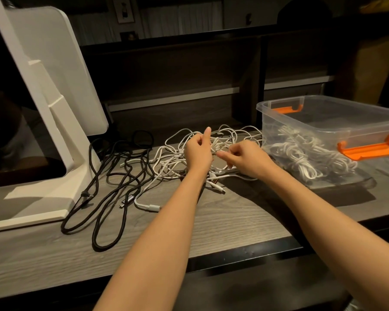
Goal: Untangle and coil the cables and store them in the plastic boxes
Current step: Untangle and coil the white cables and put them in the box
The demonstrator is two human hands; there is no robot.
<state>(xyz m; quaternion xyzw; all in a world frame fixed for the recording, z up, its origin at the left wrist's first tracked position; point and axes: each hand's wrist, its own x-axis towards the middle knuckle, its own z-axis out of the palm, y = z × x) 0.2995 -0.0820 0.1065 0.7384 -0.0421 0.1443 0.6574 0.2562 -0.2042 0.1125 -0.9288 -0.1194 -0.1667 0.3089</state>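
A grey wood-grain desk (pixel 222 223) carries everything; at its left stands a large white monitor stand (pixel 54 122) with a tilted panel; at the right sits a clear plastic box (pixel 337 122) with orange latches (pixel 368 147), coiled white cables (pixel 301 153) lying inside it; black cables (pixel 112 176) sprawl in loose loops beside the stand's base; a tangle of white cables (pixel 177 153) lies mid-desk, between the black ones and the box; over that tangle the left hand (pixel 198 149) curls its fingers round white strands, thumb raised; just beside it the right hand (pixel 245 159) pinches strands too, knuckles up; a white plug (pixel 152 208) lies nearer the desk's front edge.
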